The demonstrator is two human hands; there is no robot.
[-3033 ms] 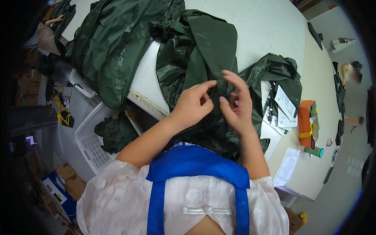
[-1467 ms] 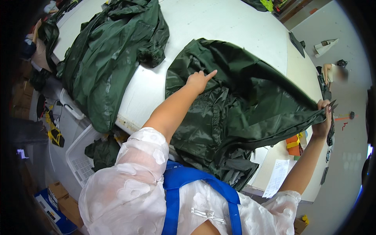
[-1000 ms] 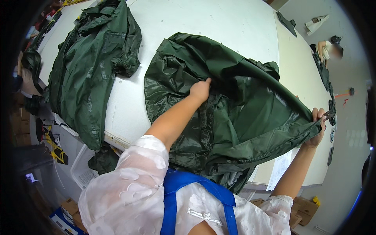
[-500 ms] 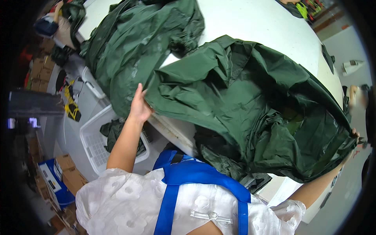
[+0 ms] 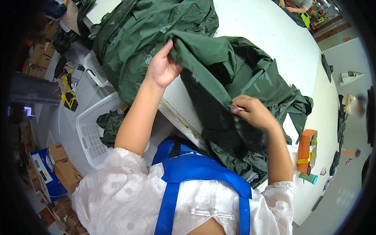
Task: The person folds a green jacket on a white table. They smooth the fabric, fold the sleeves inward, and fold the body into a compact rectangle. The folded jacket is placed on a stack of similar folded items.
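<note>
Dark green, thin coated fabric (image 5: 211, 51), perhaps part of a rain garment, is stretched between my hands, with a ribbed, seam-like edge running from one to the other. My left hand (image 5: 164, 68) is closed on its upper left corner, thumb on top. Lower down and to the right, my right hand (image 5: 252, 111) pinches the same edge, slightly smeared by motion. The rest of the fabric lies bunched on the table to the right and drapes over the near edge in front of me. A larger heap of green fabric (image 5: 137, 51) lies beyond my left hand.
The white table (image 5: 270, 23) curves away to the right. An orange box (image 5: 306, 150) and a green roll (image 5: 309, 178) are on its right side. At left stands a white plastic basket (image 5: 84, 133) holding green fabric, near cardboard boxes (image 5: 67, 172). Other people work at the far edges.
My right hand has come in from the far right to the middle and now grips the edge nearer my left hand. My left hand has risen. The spread fabric has collapsed, uncovering the orange box.
</note>
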